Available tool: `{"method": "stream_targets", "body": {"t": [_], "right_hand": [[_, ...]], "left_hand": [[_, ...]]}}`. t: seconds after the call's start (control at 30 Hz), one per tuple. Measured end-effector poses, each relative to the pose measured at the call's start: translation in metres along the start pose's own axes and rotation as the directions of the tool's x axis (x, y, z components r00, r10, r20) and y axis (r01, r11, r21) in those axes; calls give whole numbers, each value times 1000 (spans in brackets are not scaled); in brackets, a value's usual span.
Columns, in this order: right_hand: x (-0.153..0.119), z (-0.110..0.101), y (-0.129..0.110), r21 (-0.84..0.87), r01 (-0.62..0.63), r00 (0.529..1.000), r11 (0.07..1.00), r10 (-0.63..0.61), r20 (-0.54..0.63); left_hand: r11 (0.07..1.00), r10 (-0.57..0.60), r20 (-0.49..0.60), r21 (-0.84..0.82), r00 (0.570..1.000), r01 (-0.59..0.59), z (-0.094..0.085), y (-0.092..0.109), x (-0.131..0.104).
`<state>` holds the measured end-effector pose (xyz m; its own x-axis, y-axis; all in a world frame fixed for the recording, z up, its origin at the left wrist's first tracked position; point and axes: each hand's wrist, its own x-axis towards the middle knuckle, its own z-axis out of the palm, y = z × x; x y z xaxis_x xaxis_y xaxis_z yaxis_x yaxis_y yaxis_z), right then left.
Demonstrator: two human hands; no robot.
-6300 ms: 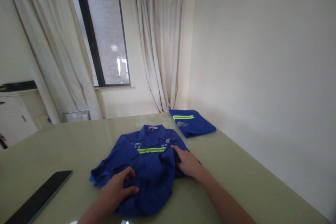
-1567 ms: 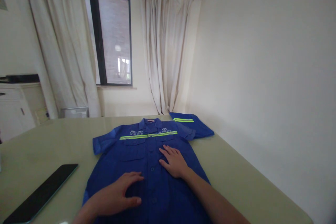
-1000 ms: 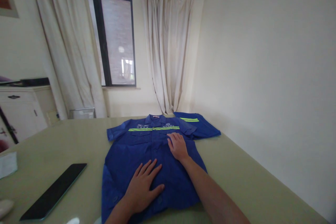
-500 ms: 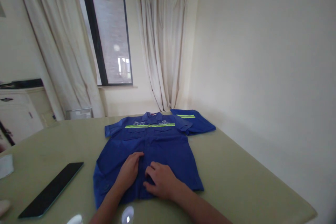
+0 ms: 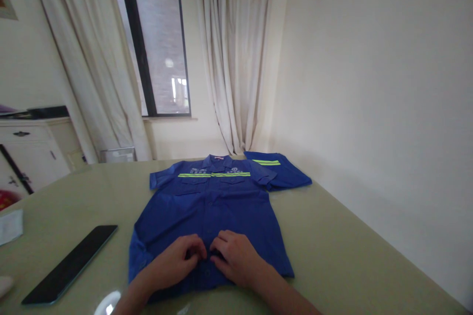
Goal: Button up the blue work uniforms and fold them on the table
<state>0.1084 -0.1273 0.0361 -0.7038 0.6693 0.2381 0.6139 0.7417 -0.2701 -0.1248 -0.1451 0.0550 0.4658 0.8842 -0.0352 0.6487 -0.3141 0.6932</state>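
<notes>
A blue short-sleeved work shirt [image 5: 236, 211] lies spread front side up, its collar away from me and a yellow-green reflective stripe across the chest. Low on its button placket, my left hand [image 5: 181, 261] has thumb and fingers curled together on the cloth. Just to the right, my right hand [image 5: 234, 256] is bent the same way, its fingertips at the placket edge. The fingertips of both hands are partly hidden, and any button between them does not show.
Folded blue cloth [image 5: 288, 172] with a matching stripe lies beyond the right sleeve. At left on the glossy table [image 5: 351, 256] are a long black flat object [image 5: 70, 266] and a white paper or cloth [image 5: 11, 226]. A wall runs along the right side.
My left hand has moved down the placket towards me, and its straighter fingers have curled. The right hand has shifted slightly right, staying near the placket. The view has turned slightly left.
</notes>
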Motion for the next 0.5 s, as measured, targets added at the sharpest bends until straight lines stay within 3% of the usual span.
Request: {"method": "stream_targets", "body": {"t": [0.1, 0.23, 0.33, 0.5], "right_hand": [[-2, -5, 1, 66, -17, 1000, 998, 18, -13], [-5, -9, 0, 145, 39, 999, 989, -41, 7], [-6, -9, 2, 222, 71, 997, 973, -70, -9], [-3, -4, 10, 467, -18, 999, 884, 28, -15]], "left_hand": [[1000, -29, 117, -3, 993, 29, -5, 4, -10], [996, -56, 9, -67, 998, 56, 3, 1, -4], [991, -15, 2, -133, 1000, 15, 6, -4, 3], [988, -53, -38, -146, 998, 47, 1, -8, 5]]}}
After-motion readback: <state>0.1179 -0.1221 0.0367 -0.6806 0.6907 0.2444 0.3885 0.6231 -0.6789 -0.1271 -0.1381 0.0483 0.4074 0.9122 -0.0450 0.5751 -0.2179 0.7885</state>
